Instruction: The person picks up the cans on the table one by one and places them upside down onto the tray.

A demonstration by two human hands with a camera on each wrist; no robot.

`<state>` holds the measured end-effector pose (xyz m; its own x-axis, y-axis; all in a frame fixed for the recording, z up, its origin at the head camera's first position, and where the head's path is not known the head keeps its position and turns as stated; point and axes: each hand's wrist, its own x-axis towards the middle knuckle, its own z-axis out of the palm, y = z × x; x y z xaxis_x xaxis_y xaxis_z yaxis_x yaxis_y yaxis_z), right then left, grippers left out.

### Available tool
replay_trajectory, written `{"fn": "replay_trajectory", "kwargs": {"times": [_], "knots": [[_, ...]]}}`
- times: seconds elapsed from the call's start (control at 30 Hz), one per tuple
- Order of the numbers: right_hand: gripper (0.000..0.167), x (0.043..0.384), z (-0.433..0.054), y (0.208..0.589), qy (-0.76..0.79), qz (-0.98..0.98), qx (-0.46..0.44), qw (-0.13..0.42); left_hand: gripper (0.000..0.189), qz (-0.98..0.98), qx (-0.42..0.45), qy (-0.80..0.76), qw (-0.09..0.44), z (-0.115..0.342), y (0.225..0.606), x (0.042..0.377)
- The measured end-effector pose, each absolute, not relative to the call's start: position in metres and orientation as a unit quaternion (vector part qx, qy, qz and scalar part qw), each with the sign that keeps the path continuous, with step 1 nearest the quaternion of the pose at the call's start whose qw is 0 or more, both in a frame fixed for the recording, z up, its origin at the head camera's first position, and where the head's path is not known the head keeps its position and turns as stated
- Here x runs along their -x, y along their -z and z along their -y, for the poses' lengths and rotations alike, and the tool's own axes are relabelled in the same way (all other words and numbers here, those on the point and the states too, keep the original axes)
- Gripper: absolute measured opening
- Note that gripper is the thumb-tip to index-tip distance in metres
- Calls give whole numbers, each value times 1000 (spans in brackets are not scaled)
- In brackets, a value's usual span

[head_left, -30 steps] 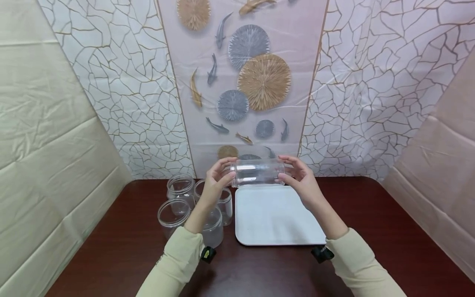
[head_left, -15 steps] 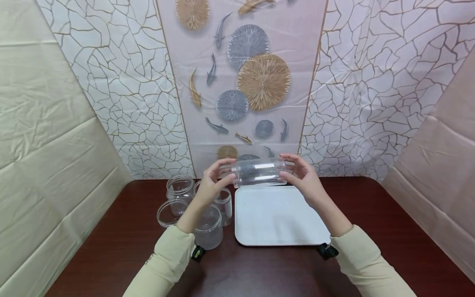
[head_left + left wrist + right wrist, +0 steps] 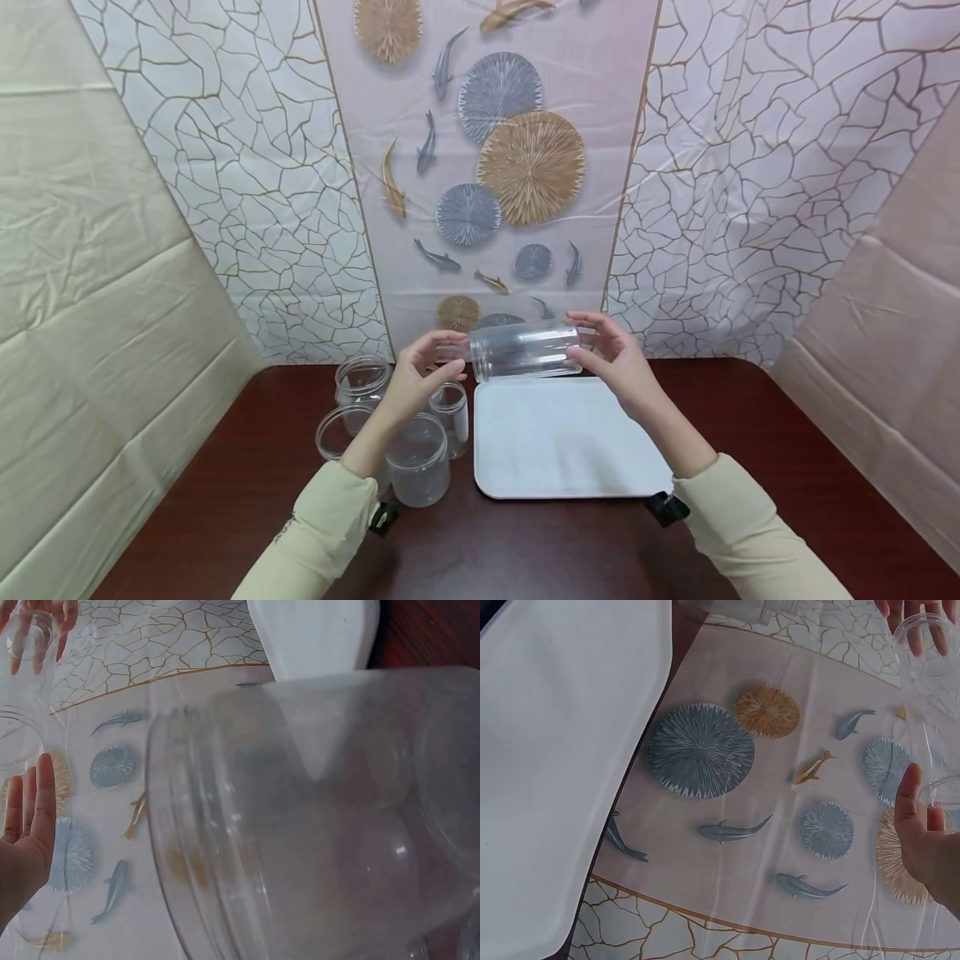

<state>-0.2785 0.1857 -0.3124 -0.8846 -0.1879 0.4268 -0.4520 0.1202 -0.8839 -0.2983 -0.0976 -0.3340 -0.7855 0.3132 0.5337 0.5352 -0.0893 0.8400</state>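
A clear cylindrical jar (image 3: 525, 350) is held on its side above the back edge of the white tray, its open mouth facing left. My right hand (image 3: 618, 367) grips its base end between thumb and fingers. My left hand (image 3: 420, 371) is beside the mouth, thumb and fingers spread, fingertips just off the rim. In the left wrist view the left hand (image 3: 30, 840) has straight fingers close to the rim of the jar (image 3: 19, 742). The right wrist view has the right hand (image 3: 934, 840) at one end of the jar (image 3: 926, 675).
Several clear open jars stand left of the tray, including a wide jar (image 3: 418, 471), a narrow jar (image 3: 452, 417) and a rear jar (image 3: 363, 379). The white tray (image 3: 562, 442) lies on the dark wooden table (image 3: 525, 542). A patterned cloth (image 3: 517, 258) hangs behind.
My left hand has moved left and down, and its fingers have come off the jar's mouth. The jar has tilted slightly, staying in my right hand.
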Motion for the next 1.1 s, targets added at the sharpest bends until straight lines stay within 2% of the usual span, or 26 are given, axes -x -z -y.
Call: {"fn": "replay_trajectory", "kwargs": {"times": [0.43,0.8,1.1], "knots": [[39,279,-197,310,-619,742,-224,128,31,714,297,628,78,108,337,293],[39,283,-205,311,-587,764,-224,148,27,765,318,554,87,126,344,287],[45,286,-211,310,-529,809,-201,160,28,791,322,514,76,140,350,283]]}}
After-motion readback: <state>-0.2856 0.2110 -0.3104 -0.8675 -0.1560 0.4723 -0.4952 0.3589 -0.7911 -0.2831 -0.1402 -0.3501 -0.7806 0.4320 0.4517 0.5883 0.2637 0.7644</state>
